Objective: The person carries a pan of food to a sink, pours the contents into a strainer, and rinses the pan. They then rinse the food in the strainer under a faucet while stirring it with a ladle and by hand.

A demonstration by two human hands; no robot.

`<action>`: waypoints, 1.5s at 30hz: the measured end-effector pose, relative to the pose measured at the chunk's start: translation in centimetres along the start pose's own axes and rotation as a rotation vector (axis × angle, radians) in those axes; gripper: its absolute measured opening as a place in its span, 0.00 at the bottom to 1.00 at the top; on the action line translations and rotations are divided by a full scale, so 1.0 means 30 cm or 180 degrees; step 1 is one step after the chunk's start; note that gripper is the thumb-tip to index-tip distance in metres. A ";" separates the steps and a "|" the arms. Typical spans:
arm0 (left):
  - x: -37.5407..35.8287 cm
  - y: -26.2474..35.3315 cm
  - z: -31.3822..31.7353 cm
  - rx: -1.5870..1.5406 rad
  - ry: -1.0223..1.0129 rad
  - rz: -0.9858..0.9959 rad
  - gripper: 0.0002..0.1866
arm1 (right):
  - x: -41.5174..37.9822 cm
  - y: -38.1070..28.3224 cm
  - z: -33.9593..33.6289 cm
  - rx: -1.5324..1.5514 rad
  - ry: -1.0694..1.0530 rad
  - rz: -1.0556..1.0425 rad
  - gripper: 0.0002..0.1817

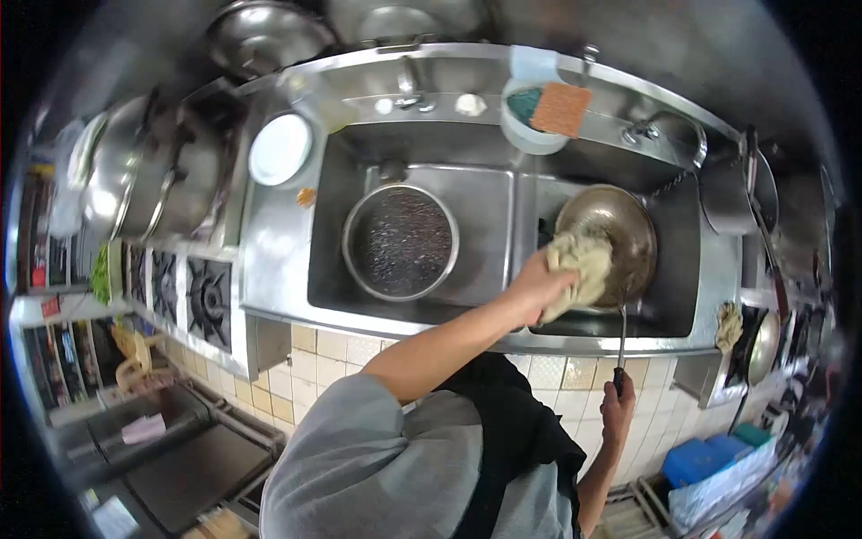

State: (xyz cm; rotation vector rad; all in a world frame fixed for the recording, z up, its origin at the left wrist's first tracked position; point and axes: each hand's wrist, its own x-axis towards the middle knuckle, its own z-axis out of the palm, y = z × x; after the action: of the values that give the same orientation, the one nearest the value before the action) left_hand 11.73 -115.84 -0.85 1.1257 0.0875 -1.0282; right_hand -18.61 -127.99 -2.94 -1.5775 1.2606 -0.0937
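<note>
The steel sink [485,225] is evenly lit, and white glare is cast on the large pot [106,190]. Outer shapes are bowed, corners blackened, right-edge details softened.

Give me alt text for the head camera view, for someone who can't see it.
A person's left hand holds a pale cloth against a round metal pan in the right basin of a steel double sink, while the right hand grips the pan's long handle. A round metal bowl with dark, speckled contents sits in the left basin.
</note>
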 end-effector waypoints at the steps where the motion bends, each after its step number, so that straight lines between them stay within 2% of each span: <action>1: -0.119 0.052 -0.010 -0.0129 -0.0197 -0.0060 0.24 | 0.011 -0.038 -0.003 0.0171 -0.0192 0.0148 0.20; 2: -0.226 0.084 -0.029 -0.0246 -0.0399 -0.0105 0.25 | 0.044 0.003 -0.002 0.0271 -0.0130 0.0058 0.18; 3: -0.276 0.035 -0.082 -0.0268 -0.0503 0.0266 0.27 | 0.066 0.004 0.002 0.0422 -0.0225 0.0069 0.17; 6: -0.563 0.050 -0.231 -0.0292 -0.0179 0.0697 0.31 | 0.111 0.047 0.013 0.0753 -0.0480 -0.0033 0.17; 7: -0.638 0.002 -0.314 -0.0302 0.0110 0.0901 0.32 | 0.120 0.069 0.012 0.0923 -0.0538 -0.0060 0.19; 8: -0.767 0.046 -0.319 -0.0142 0.0562 0.0991 0.33 | 0.133 0.082 0.011 0.0928 -0.0582 -0.0105 0.19; 9: -0.880 0.069 -0.348 -0.0062 0.0966 0.0782 0.34 | 0.143 0.088 0.019 0.0946 -0.0699 -0.0135 0.20; 10: -0.930 0.050 -0.427 0.0111 0.0912 0.1216 0.34 | 0.147 0.085 0.033 0.0971 -0.0805 -0.0160 0.21; 12: -1.058 0.034 -0.542 0.0506 0.1904 0.1194 0.32 | 0.114 0.060 0.078 0.1105 -0.0596 -0.0136 0.21; 13: -1.109 0.057 -0.579 0.0521 0.2156 0.1056 0.30 | 0.118 0.067 0.095 0.1114 -0.0650 -0.0150 0.21; 14: -1.132 0.065 -0.641 0.0785 0.2231 0.1344 0.30 | 0.123 0.079 0.107 0.1116 -0.0700 -0.0166 0.21; 16: -1.151 0.103 -0.753 0.1464 0.2651 0.1521 0.24 | 0.101 0.063 0.121 0.1103 -0.0794 -0.0233 0.22; 18: -1.141 0.189 -0.824 0.2208 0.2981 0.1489 0.22 | 0.036 -0.008 0.147 0.1107 -0.0663 -0.0093 0.24; 20: -1.081 0.222 -1.006 0.3253 0.3337 0.2055 0.23 | 0.061 -0.001 0.164 0.1193 -0.0436 -0.0019 0.27; 21: -1.048 0.248 -1.081 0.3516 0.3589 0.1989 0.26 | 0.071 -0.004 0.169 0.1329 -0.0394 0.0037 0.28; 22: -1.011 0.275 -1.166 0.3480 0.3562 0.1983 0.26 | 0.085 -0.014 0.179 0.1463 -0.0362 0.0087 0.30; 24: -0.932 0.321 -1.344 0.4393 0.4018 0.2041 0.30 | 0.094 -0.017 0.210 0.1125 -0.0381 0.0011 0.31; 26: -0.851 0.346 -1.509 0.4474 0.3827 0.1469 0.36 | 0.083 -0.028 0.274 0.0834 -0.0142 -0.0104 0.31; 28: -0.759 0.292 -1.702 0.5363 0.3939 0.0785 0.40 | 0.088 -0.025 0.317 0.0403 -0.0162 -0.0123 0.30; 29: -0.742 0.317 -1.685 0.5571 0.3914 0.1010 0.34 | 0.117 0.010 0.335 -0.0022 -0.0032 -0.0290 0.29; 30: -0.718 0.339 -1.681 0.5549 0.3888 0.0988 0.34 | 0.133 0.018 0.362 -0.0433 0.0097 -0.0451 0.29; 31: -0.693 0.360 -1.680 0.5062 0.3522 0.1834 0.29 | 0.113 -0.017 0.385 -0.0720 0.0079 -0.0396 0.23; 32: -0.668 0.384 -1.662 0.4512 0.3127 0.2624 0.23 | 0.112 -0.009 0.407 -0.0737 0.0103 -0.0374 0.23; 33: -0.643 0.414 -1.605 0.3820 0.2995 0.2430 0.16 | 0.122 0.018 0.426 -0.1011 0.0399 -0.0951 0.20; 34: -0.589 0.409 -1.621 0.3594 0.2810 0.2487 0.16 | 0.131 0.027 0.452 -0.1282 0.0688 -0.1528 0.18; 35: -0.544 0.433 -1.610 0.3492 0.2631 0.2590 0.15 | 0.085 -0.033 0.510 -0.1144 0.0760 -0.1516 0.13; 38: -0.410 0.487 -1.576 0.3235 0.2172 0.2637 0.15 | 0.065 -0.024 0.645 -0.0732 0.0607 -0.1619 0.11; 39: -0.365 0.501 -1.572 0.3087 0.1925 0.2620 0.15 | 0.056 -0.017 0.688 -0.0928 0.0573 -0.1672 0.11; 40: -0.318 0.505 -1.582 0.3083 0.1903 0.2571 0.15 | 0.000 -0.101 0.759 -0.1317 0.0520 -0.1720 0.10; 42: -0.227 0.487 -1.612 0.3308 0.1590 0.2760 0.17 | -0.022 -0.121 0.851 -0.1412 0.0407 -0.1899 0.08; 44: -0.175 0.498 -1.621 0.3570 0.1481 0.2856 0.18 | -0.036 -0.117 0.912 -0.1427 0.0223 -0.1796 0.08; 45: -0.162 0.504 -1.619 0.3697 0.1539 0.2667 0.20 | -0.051 -0.123 0.940 -0.1454 0.0193 -0.1726 0.08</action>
State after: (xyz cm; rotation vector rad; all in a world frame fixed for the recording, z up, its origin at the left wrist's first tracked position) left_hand 40.05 -74.49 -10.87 2.1724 -0.6296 0.0668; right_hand 0.45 -108.67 -11.61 -2.3021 0.9031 -0.2079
